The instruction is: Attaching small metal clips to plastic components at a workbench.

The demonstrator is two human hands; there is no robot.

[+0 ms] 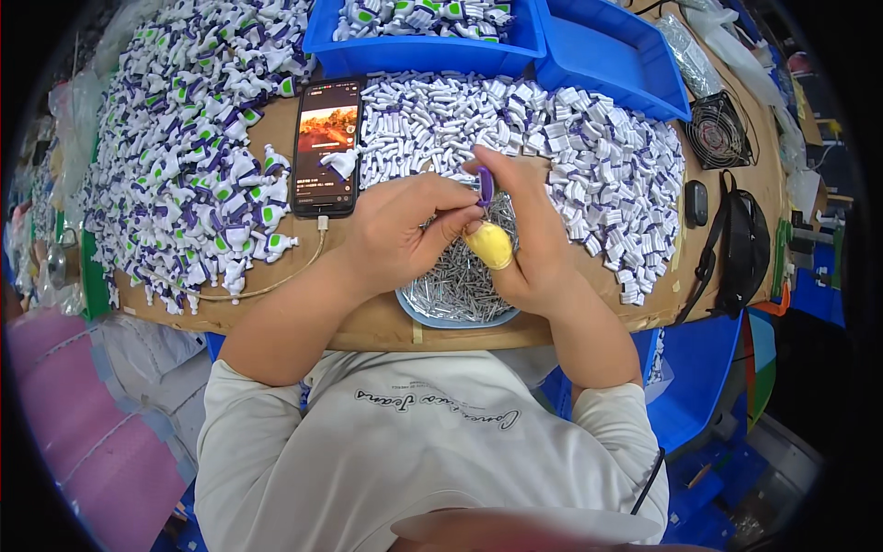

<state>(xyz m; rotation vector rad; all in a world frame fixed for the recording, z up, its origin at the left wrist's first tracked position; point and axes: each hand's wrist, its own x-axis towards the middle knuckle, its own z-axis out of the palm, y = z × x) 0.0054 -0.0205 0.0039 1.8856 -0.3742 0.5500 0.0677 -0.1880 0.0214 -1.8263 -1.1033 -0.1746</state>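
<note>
Over the bowl, my left hand [395,230] pinches with thumb and forefinger at a small purple plastic piece [485,187]. My right hand [535,235] closes on the same piece from the other side, and a yellow finger cover [490,246] wraps one of its digits. Fingers hide part of the piece, so its full shape does not show. Beneath both hands stands a light-blue bowl [441,322] filled with loose metal screws [455,281]. White and purple plastic parts [423,120] lie heaped just beyond my hands.
White, purple and green toy figures [202,184] cover the left side. A phone [326,147] with a cable [303,271] lies beside them. More white parts [607,175] spread right. Blue bins [423,57] stand at the back; a small fan [720,129] and black bag [743,244] are right.
</note>
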